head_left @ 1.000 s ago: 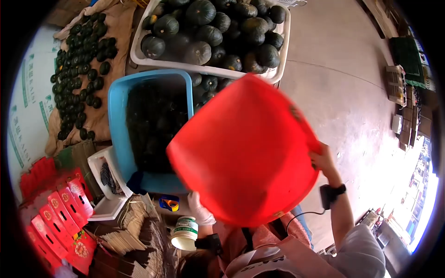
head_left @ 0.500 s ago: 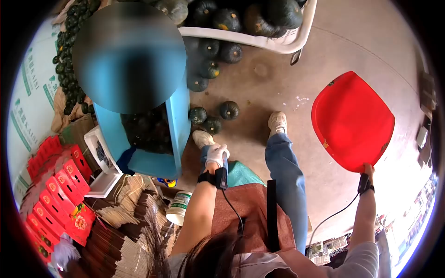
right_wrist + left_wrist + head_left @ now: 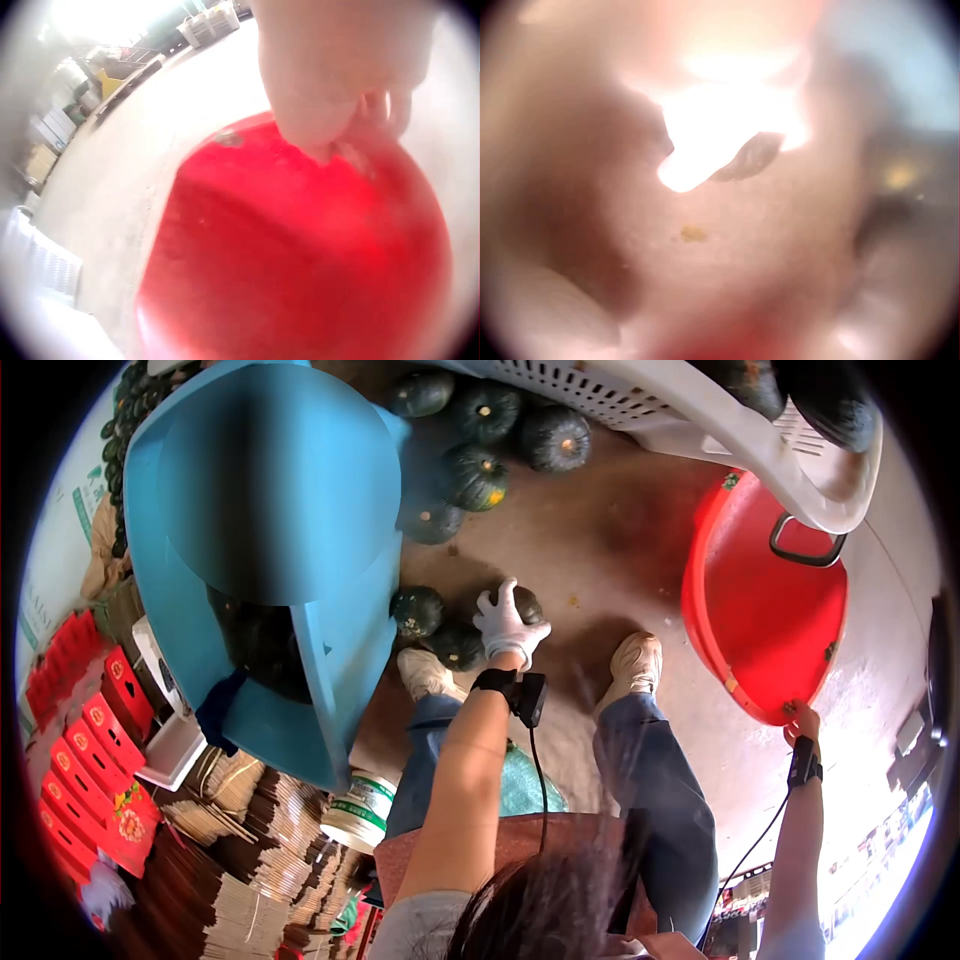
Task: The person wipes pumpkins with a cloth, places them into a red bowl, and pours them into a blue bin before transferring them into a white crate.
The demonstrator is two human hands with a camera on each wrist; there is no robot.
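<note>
In the head view my left hand (image 3: 510, 626), in a white glove, grips a dark green squash (image 3: 527, 604) on the floor, fingers spread around it and covering much of it. Two more squashes (image 3: 417, 611) lie just left of that hand. In the left wrist view the glove (image 3: 712, 127) is washed out by glare, and only a sliver of the squash (image 3: 750, 159) shows. Out to the right, my bare right hand (image 3: 802, 722) holds a red plastic basin (image 3: 775, 610) by its rim. Its hollow inside faces up in the right wrist view, fingers over the rim.
A large blue tub (image 3: 345, 705) with dark squashes inside stands at the left. Several squashes (image 3: 484, 410) lie beside it. A white slatted crate (image 3: 690, 420) with a metal handle overlaps the basin. Red boxes (image 3: 90, 760), flattened cardboard (image 3: 245, 920) and a white bucket (image 3: 360, 810) are lower left.
My right hand has swung the red basin from in front of me out to the right. The left hand has left the basin and reached forward and down to a squash on the floor.
</note>
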